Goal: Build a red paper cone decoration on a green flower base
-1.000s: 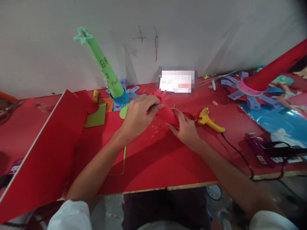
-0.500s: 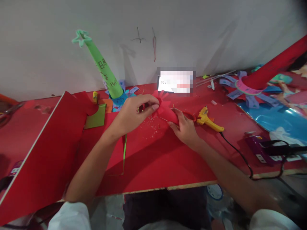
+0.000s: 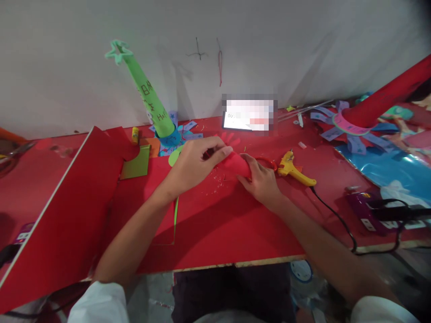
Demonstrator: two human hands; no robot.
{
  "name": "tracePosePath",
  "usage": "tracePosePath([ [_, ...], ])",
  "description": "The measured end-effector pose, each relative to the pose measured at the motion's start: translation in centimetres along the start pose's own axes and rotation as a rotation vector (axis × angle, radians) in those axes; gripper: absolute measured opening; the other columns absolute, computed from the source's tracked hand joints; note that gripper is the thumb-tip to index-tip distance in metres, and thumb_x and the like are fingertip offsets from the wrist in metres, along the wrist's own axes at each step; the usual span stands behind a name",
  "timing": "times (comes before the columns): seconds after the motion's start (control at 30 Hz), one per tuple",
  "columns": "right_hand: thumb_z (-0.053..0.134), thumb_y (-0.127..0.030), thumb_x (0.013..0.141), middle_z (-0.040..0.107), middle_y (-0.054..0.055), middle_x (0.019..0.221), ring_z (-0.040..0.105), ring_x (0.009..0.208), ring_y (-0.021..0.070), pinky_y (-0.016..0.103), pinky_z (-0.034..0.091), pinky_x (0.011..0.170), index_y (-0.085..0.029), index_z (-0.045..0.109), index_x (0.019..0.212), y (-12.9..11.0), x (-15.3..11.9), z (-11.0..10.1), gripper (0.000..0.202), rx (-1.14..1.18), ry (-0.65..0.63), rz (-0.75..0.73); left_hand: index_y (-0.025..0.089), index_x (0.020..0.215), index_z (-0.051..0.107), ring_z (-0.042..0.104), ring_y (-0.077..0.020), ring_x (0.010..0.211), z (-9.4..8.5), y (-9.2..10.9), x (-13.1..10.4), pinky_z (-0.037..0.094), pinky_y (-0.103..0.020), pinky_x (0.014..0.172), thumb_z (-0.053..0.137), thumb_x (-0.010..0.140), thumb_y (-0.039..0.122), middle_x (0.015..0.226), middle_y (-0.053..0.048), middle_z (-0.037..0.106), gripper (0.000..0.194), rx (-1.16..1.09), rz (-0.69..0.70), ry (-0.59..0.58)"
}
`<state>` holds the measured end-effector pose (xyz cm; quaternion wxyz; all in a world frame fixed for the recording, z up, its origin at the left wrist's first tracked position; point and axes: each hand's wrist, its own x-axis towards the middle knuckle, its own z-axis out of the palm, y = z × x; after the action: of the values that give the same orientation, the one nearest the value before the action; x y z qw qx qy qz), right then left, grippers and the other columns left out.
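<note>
A rolled red paper tube [image 3: 237, 165] is held above the table, its far end cut into strips that splay outward. My right hand [image 3: 262, 181] wraps its fingers round the near end of the tube. At the fringed end, my left hand [image 3: 197, 161] pinches with thumb and forefinger against the red paper; its other fingers are curled and partly hidden. Right of my hands a yellow hot glue gun [image 3: 296, 171] lies on its side, close to red-handled scissors [image 3: 269, 164] partly behind my right hand.
Behind my left hand stands a green paper tower [image 3: 151, 103] with a star on top. A phone [image 3: 242, 122] leans at the wall. A large red sheet [image 3: 67, 215] rises on the left. The glue gun's black cord [image 3: 336, 220] runs right, near a purple box [image 3: 365, 211].
My left thumb and forefinger have shifted slightly right and down along the tube, and the strips now show behind that hand. My right hand keeps its grip.
</note>
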<state>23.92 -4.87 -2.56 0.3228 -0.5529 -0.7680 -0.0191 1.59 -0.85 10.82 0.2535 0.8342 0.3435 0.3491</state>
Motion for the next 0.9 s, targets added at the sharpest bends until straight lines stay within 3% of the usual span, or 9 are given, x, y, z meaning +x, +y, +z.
tracePosePath([
  [0.1, 0.058, -0.041, 0.099, 0.074, 0.016, 0.131, 0.076, 0.108, 0.0342, 0.043, 0.062, 0.079, -0.02, 0.051, 0.146, 0.2, 0.0, 0.1, 0.051, 0.036, 0.014, 0.015, 0.018, 0.085, 0.068, 0.061, -0.0118, 0.07, -0.7, -0.3, 0.1, 0.046, -0.025, 0.063, 0.046, 0.109, 0.045, 0.08, -0.003, 0.069, 0.042, -0.147, -0.03, -0.028],
  [0.17, 0.06, -0.04, 0.098, 0.075, 0.015, 0.128, 0.077, 0.105, 0.0351, 0.044, 0.062, 0.078, -0.021, 0.052, 0.143, 0.3, 0.0, 0.2, 0.05, 0.046, 0.034, 0.032, 0.019, 0.091, 0.071, 0.065, -0.0125, 0.075, -1.2, -0.5, 0.2, 0.048, -0.025, 0.064, 0.049, 0.108, 0.044, 0.088, -0.005, 0.073, 0.038, -0.169, -0.03, -0.031],
  [0.4, 0.06, -0.04, 0.097, 0.076, 0.015, 0.124, 0.077, 0.102, 0.0351, 0.045, 0.062, 0.077, -0.021, 0.052, 0.141, 0.2, 0.0, 0.0, 0.049, 0.107, 0.054, 0.022, 0.019, 0.091, 0.072, 0.059, -0.0117, 0.072, -0.9, 0.0, 0.2, 0.043, -0.025, 0.064, 0.063, 0.101, 0.033, 0.084, -0.002, 0.071, 0.02, -0.002, 0.062, -0.051],
  [0.63, 0.059, -0.039, 0.098, 0.077, 0.014, 0.119, 0.078, 0.098, 0.0344, 0.045, 0.062, 0.076, -0.02, 0.051, 0.14, 0.3, 0.0, 0.0, 0.046, 0.128, 0.063, 0.022, 0.019, 0.091, 0.071, 0.058, -0.0125, 0.072, -0.7, 0.5, 0.0, 0.042, -0.026, 0.065, 0.051, 0.107, 0.042, 0.083, -0.003, 0.07, 0.034, 0.054, 0.083, -0.036],
  [0.9, 0.059, -0.044, 0.097, 0.078, 0.014, 0.118, 0.077, 0.099, 0.0342, 0.045, 0.061, 0.077, -0.021, 0.05, 0.141, 0.3, -0.1, 0.2, 0.049, 0.116, 0.049, 0.048, 0.019, 0.088, 0.068, 0.055, -0.0118, 0.069, -0.1, 0.6, 0.0, 0.041, -0.026, 0.065, 0.06, 0.103, 0.034, 0.08, -0.001, 0.068, 0.023, 0.072, 0.114, -0.037],
])
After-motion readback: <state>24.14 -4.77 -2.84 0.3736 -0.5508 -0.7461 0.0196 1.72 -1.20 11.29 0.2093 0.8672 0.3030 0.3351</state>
